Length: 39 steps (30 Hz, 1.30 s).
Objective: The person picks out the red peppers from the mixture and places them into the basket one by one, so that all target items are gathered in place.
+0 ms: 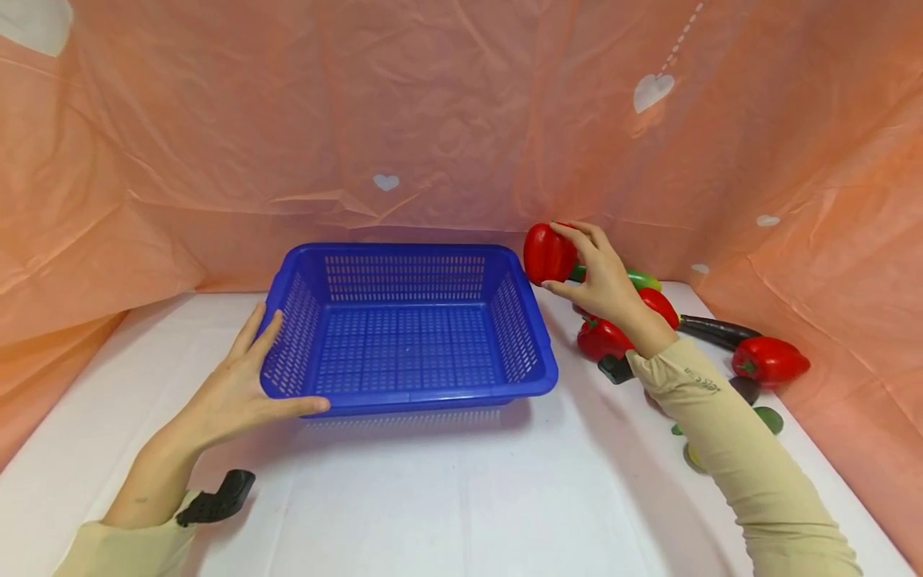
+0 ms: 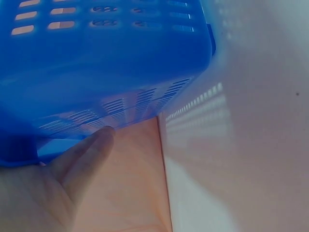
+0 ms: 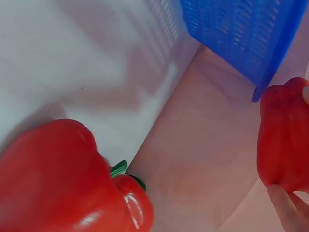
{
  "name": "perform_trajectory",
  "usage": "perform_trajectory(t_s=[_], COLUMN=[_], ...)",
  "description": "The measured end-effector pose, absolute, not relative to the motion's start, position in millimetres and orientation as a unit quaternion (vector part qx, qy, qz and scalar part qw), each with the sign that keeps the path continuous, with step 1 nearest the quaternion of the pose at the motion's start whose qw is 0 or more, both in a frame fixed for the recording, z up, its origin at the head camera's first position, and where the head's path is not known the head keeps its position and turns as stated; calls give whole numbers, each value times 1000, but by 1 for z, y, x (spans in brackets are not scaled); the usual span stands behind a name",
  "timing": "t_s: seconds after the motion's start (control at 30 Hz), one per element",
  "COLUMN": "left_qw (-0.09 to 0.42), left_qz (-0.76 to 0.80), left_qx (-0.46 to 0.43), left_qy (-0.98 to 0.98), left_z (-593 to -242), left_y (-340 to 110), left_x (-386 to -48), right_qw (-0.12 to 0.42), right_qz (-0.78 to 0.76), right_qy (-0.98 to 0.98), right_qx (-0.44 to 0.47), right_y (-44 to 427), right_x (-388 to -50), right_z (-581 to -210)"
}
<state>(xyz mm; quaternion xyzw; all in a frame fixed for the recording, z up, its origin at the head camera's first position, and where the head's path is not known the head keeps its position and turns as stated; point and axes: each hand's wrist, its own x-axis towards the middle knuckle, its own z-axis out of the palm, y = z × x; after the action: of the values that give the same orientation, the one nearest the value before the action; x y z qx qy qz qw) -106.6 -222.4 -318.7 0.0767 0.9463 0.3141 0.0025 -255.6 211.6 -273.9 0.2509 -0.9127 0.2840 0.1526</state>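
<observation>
A blue perforated basket point(image 1: 425, 397) stands on the white table with nothing inside. My left hand point(image 1: 234, 385) holds its near left corner, thumb along the front rim and fingers at the left side; in the left wrist view a finger point(image 2: 89, 157) lies against the outer wall. Just beyond the basket's right rim, my right hand point(image 1: 604, 280) pinches a red bell pepper point(image 1: 546, 255) between thumb and fingers, above the table. The right wrist view shows this bell pepper point(image 3: 282, 140) close to the basket's rim point(image 3: 285, 53).
Right of the basket lie more red bell peppers point(image 1: 602, 340), a long green vegetable point(image 1: 643, 280) and a dark eggplant point(image 1: 717, 329). Another red bell pepper point(image 1: 771, 361) and a small green item point(image 1: 770, 418) are farther right, partly behind the sleeve. An orange curtain point(image 1: 461, 120) borders the table.
</observation>
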Motion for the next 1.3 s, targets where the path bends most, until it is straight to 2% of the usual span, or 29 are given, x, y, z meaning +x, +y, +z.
perform_trajectory(t_s=[1.3], left_qw=[-5], left_qz=[294], left_qx=[58], left_qy=[954], left_z=[-314], left_y=[-214], left_x=[-103], right_qw=[144], right_qz=[309], right_qy=[-866], right_qx=[366], right_y=[151], right_x=[-248], right_z=[-240])
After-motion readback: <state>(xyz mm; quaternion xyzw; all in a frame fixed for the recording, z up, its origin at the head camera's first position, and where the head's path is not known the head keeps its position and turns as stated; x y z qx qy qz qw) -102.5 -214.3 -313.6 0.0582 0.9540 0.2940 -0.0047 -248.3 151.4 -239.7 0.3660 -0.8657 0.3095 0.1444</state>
